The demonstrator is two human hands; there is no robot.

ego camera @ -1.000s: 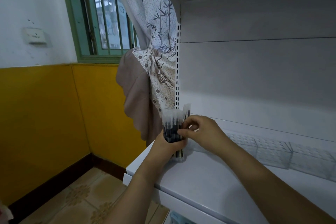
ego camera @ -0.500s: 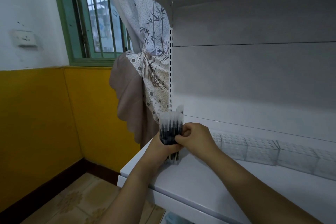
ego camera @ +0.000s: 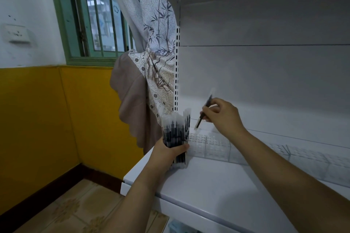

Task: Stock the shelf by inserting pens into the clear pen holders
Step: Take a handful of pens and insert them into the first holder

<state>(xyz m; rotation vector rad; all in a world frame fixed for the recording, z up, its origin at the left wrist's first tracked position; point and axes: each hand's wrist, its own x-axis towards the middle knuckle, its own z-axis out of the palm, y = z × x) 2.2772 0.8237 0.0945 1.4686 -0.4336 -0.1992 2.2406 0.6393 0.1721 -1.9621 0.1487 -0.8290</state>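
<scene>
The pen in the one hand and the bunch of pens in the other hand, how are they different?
The single pen is one alone, tilted, pinched by the right hand above the clear holders. The pen bundle is many pens, upright, gripped by the left hand with its base on the shelf. Both have dark barrels.

The shelf (ego camera: 217,185) serves as the reference. The row of pen holders (ego camera: 212,143) sits on the shelf toward its rear, running from the shelf's left end to the right, in front of the back panel (ego camera: 265,81). The bundle of pens (ego camera: 176,134) stands upright at the shelf's left end, just left of the row of pen holders, held in the left hand (ego camera: 166,154). The right hand (ego camera: 223,115) is above the row, holding a single pen (ego camera: 203,113) tilted, lower tip at the leftmost holder. The slotted upright (ego camera: 177,70) rises behind the bundle. The curtain (ego camera: 151,43) hangs left of the upright, with the window (ego camera: 98,15) further left.
</scene>
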